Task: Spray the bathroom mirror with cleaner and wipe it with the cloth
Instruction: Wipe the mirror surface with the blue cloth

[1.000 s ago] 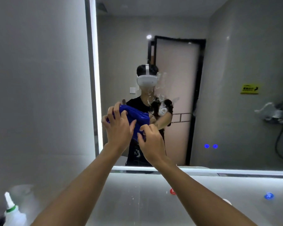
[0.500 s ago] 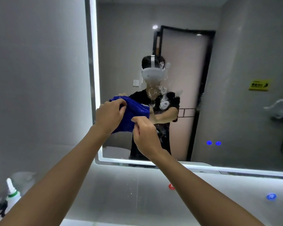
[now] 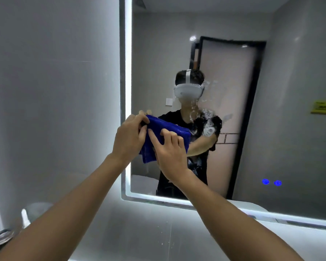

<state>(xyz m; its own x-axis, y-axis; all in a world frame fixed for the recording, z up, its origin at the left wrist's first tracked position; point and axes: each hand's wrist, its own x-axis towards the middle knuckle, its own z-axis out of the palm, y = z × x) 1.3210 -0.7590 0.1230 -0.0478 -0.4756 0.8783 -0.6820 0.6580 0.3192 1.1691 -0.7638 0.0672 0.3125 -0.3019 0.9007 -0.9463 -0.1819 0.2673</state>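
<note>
Blue cloth (image 3: 166, 129) held bunched before the mirror (image 3: 290, 91), near its left edge. Left hand (image 3: 128, 138) fingers clamped on its top corner; right hand (image 3: 169, 153) fingers curled round its middle. Foam (image 3: 207, 121) seen on glass.

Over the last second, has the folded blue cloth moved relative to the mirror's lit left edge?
Cannot tell. The blue cloth stays just right of the mirror's lit edge; the camera itself moved.

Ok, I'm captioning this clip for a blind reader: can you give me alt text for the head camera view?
Two bare hands, left hand and right hand, hold a folded blue cloth in front of a lit bathroom mirror. White cleaner foam clings to the glass just right of the cloth, not yet wiped. A white bottle stands at lower left.
</note>
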